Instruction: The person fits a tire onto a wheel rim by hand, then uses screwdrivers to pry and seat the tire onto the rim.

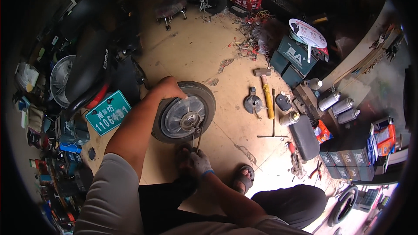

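Observation:
A small hub-motor wheel with a black tyre stands tilted on the floor in front of me. My bare left hand grips the tyre's upper left edge, thumb over the near side and the other fingers mostly hidden behind it. Below the hub, my right hand, in a pale work glove with a blue cuff, is closed around a slim metal hand tool. The tool's upper end meets the axle at the hub's centre; its exact kind is too small to tell.
Right of the wheel lie a hammer with a yellow handle, a round brake part, a T-handle wrench and spray cans. A scooter with a green plate stands left. Batteries line the right side.

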The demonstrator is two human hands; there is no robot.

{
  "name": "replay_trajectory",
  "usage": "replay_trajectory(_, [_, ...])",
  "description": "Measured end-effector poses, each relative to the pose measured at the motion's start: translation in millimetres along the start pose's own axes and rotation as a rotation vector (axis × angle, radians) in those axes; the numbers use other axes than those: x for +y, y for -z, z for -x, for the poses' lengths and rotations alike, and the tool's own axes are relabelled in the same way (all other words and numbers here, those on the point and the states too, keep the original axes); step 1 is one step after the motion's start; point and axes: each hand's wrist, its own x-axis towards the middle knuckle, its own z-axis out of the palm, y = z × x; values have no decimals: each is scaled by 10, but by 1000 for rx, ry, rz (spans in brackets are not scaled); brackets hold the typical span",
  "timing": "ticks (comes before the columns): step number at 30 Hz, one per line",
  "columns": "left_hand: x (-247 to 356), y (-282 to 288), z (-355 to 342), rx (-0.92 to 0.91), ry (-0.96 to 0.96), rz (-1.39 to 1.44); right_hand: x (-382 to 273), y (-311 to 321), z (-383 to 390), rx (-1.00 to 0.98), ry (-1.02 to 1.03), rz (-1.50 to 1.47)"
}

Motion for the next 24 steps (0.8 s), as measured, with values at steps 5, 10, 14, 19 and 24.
replay_trajectory(5, [-115,-81,1,-95,33,126,-145,-197,-33,-137,-192,98])
replay_trajectory(10, [-8,-6,74,85,-83,0,-6,-498,-289,-155,-137,-156])
replay_trajectory(14, [93,45,131,-48,37,-60,127,-486,-609,-187,-161,-210])
replay_trajectory(19, [120,25,101,-43,14,-87,345,-524,-951,-139,-144,-175])
replay_trajectory(24, [200,26,130,15,-3,-79,509,-822,-1344,-7,-267,-293])
